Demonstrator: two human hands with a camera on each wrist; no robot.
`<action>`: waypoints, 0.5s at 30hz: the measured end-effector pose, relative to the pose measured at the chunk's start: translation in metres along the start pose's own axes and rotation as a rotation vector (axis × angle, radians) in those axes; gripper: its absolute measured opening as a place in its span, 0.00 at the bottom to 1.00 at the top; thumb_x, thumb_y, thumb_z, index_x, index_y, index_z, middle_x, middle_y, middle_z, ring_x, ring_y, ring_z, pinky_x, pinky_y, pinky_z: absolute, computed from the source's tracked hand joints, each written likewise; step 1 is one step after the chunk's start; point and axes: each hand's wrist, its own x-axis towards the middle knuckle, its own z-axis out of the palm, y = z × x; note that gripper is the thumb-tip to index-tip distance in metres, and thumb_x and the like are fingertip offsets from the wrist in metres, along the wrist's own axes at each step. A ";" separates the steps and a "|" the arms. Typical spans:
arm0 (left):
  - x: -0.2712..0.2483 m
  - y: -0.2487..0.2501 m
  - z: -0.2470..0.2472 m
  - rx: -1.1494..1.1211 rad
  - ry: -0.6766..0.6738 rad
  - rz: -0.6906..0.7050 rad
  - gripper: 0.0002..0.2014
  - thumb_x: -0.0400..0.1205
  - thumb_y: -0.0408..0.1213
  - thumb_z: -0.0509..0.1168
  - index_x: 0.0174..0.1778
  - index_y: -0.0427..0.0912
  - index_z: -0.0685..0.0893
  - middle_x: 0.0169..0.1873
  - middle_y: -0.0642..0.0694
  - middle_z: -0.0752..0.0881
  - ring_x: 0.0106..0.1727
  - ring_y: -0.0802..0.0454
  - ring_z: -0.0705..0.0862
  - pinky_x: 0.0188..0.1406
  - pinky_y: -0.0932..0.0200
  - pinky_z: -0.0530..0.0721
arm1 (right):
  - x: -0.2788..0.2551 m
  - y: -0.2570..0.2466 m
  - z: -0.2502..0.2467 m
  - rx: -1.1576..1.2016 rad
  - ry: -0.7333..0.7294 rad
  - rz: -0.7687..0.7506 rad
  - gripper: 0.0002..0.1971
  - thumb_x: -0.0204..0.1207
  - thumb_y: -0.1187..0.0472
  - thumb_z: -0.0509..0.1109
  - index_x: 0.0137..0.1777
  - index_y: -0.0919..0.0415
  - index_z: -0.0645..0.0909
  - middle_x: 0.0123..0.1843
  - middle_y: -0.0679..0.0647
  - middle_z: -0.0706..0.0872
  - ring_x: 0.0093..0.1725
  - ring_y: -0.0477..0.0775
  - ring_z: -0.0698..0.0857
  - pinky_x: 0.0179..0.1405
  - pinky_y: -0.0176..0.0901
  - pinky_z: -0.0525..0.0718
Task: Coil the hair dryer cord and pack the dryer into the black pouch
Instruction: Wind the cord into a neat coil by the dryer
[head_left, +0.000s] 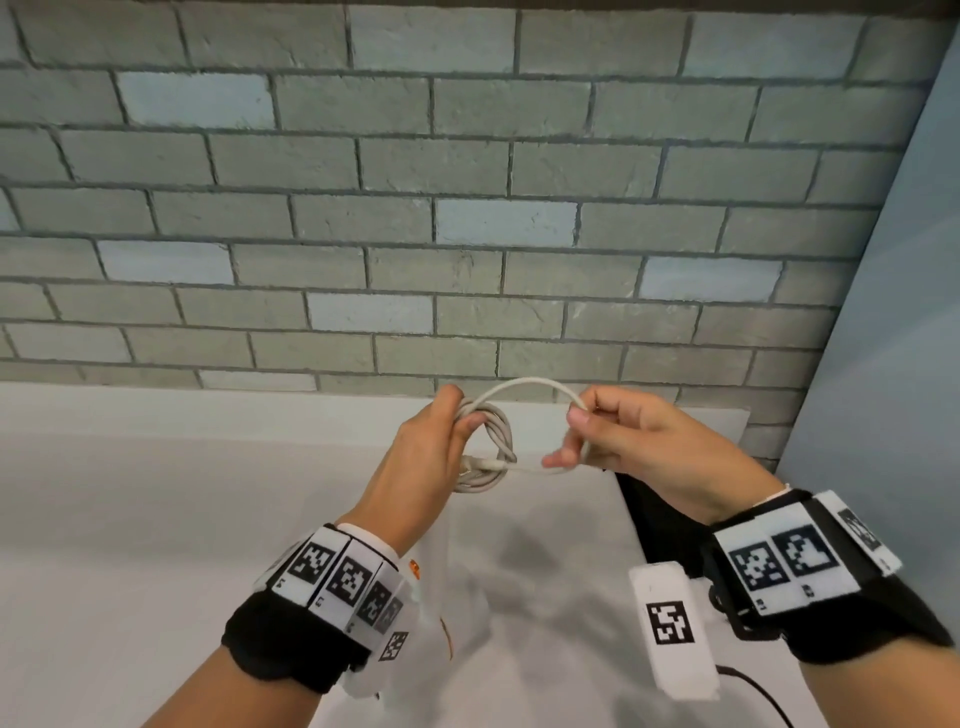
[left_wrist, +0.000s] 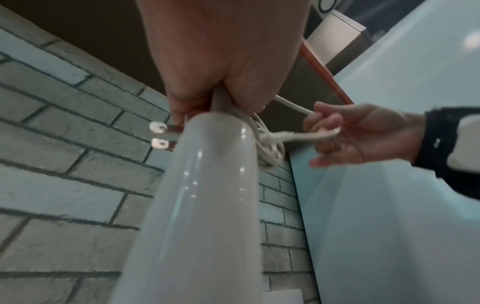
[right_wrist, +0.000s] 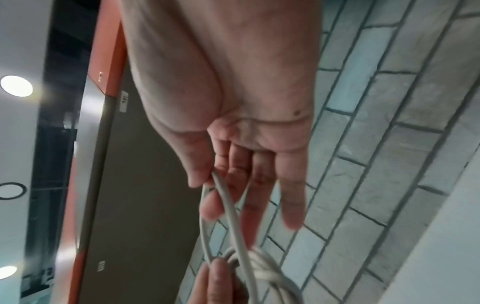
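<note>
**Both hands on the half-coiled dryer cord above the worktop**

The left hand is raised over the white worktop, its grip closed around a bundle of white cord coils. Several loops hang down from the fist, gathered side by side. In the left wrist view the same hand also holds the glossy white hair dryer, whose rounded body runs from the fingers toward the camera. The plug, with two flat metal prongs, sticks out to the left just beside the dryer's end, under the fingers.

The right hand is level with the left and near it, not touching it. Its thumb and index finger pinch a free stretch of the cord, which arches up from the coils to that pinch and then doubles back low toward the bundle, so a fresh open loop stands between the two hands. The remaining fingers are loosely extended rather than curled, as the right wrist view shows; there the cord passes from the thumb down to the coils beside the left thumb.

A black pouch lies on the worktop under the right forearm, mostly hidden by the arm. Both wrists wear black bands carrying white blocks with printed markers. A grey brick wall stands behind the worktop.
</note>
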 end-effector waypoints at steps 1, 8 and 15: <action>0.000 -0.001 0.000 0.016 0.003 0.004 0.11 0.83 0.46 0.51 0.40 0.43 0.65 0.27 0.54 0.72 0.28 0.58 0.72 0.27 0.66 0.70 | -0.001 -0.002 0.001 0.057 0.009 -0.015 0.07 0.76 0.59 0.62 0.39 0.61 0.75 0.29 0.53 0.82 0.37 0.57 0.88 0.55 0.53 0.83; 0.003 -0.002 0.002 0.058 -0.005 0.017 0.13 0.82 0.50 0.49 0.39 0.44 0.64 0.28 0.54 0.73 0.29 0.55 0.72 0.27 0.60 0.69 | 0.008 -0.019 0.003 0.003 0.215 -0.158 0.11 0.80 0.61 0.59 0.44 0.61 0.82 0.22 0.49 0.64 0.20 0.43 0.60 0.17 0.32 0.60; -0.007 0.006 0.000 -0.206 0.029 -0.034 0.14 0.76 0.56 0.49 0.33 0.51 0.66 0.22 0.52 0.72 0.24 0.59 0.70 0.25 0.65 0.68 | 0.005 0.004 0.006 -0.313 0.166 -0.243 0.14 0.81 0.64 0.58 0.61 0.51 0.79 0.40 0.39 0.83 0.36 0.34 0.80 0.38 0.24 0.77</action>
